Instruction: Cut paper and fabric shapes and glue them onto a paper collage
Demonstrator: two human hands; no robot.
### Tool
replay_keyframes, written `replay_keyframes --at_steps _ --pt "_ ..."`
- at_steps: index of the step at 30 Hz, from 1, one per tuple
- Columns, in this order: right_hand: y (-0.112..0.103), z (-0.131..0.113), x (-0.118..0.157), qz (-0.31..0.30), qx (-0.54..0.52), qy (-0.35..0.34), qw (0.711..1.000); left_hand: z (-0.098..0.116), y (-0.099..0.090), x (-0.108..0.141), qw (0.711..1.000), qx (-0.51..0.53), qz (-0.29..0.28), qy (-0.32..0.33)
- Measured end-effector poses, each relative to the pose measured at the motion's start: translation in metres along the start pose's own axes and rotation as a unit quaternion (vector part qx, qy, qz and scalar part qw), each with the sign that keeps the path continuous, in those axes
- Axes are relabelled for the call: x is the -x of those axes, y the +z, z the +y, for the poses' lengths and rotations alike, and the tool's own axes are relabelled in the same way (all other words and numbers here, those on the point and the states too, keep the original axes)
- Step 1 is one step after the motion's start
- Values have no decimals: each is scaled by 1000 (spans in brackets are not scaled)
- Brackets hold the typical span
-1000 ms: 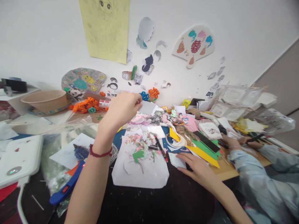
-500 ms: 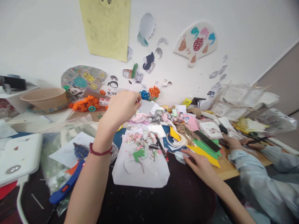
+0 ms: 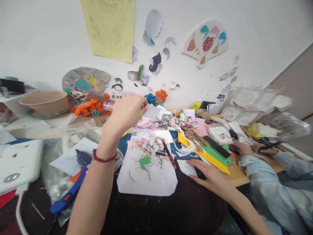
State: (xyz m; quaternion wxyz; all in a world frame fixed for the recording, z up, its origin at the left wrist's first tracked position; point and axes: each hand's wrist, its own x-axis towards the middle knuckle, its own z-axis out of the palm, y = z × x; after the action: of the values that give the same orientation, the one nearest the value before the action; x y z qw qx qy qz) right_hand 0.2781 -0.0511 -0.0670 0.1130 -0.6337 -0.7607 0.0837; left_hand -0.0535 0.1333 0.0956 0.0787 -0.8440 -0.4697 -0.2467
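Note:
My left hand [image 3: 129, 109] is raised over the back of the table, wrist bent and fingers pinched. Its fingertips meet a pale sheet of paper [image 3: 152, 111] in the view; whatever they hold is hidden. On the right, my right hand [image 3: 204, 171] grips small white paper pieces [image 3: 187, 167], thumb at the near edge and fingers on top. Between my arms lies a white sheet [image 3: 148, 186] covered with paper scraps [image 3: 150, 148], among them a green piece [image 3: 145, 161]. A dark red-ended pen [image 3: 169, 154] rests on its right side.
A blue hot glue gun [image 3: 69, 194] lies left of my left forearm, near a white power bank [image 3: 19, 163] with a cable. Coiled white cord [image 3: 184, 148], a black phone [image 3: 216, 147] and coloured paper lie right. Another person's sleeves [image 3: 266, 182] reach in there.
My right hand has drawn the white paper pieces slightly nearer, and they now lie flatter under its fingers. My left hand stays nearly still. The view has shifted slightly.

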Motion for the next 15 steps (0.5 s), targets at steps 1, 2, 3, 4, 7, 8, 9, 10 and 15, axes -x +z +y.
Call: replay_keyframes --at_steps 1,2,3,4,7,8,9,10,15 --pt "-1 0 1 -7 9 -3 1000 0 0 0 1000 0 -2 0" --pt "-2 0 1 -13 17 -6 1000 0 0 0 1000 0 -3 0" --pt "-3 0 1 -18 21 -8 1000 0 0 0 1000 1 -3 0" --pt "-3 1 1 -22 25 -10 999 -1 0 0 1000 1 -2 -2" --pt "-4 1 0 -34 37 -18 999 -2 1 0 1000 3 -1 -4" --pt "-4 1 0 -41 45 -22 998 -2 1 0 1000 3 -1 -2" --pt "-4 1 -1 -47 54 -27 997 -2 2 0 1000 3 -2 0" --pt "-3 1 -1 -54 64 -33 996 -2 2 0 1000 2 -3 2" --pt "-2 3 -5 -58 70 -41 995 0 3 0 1000 -6 -7 8"
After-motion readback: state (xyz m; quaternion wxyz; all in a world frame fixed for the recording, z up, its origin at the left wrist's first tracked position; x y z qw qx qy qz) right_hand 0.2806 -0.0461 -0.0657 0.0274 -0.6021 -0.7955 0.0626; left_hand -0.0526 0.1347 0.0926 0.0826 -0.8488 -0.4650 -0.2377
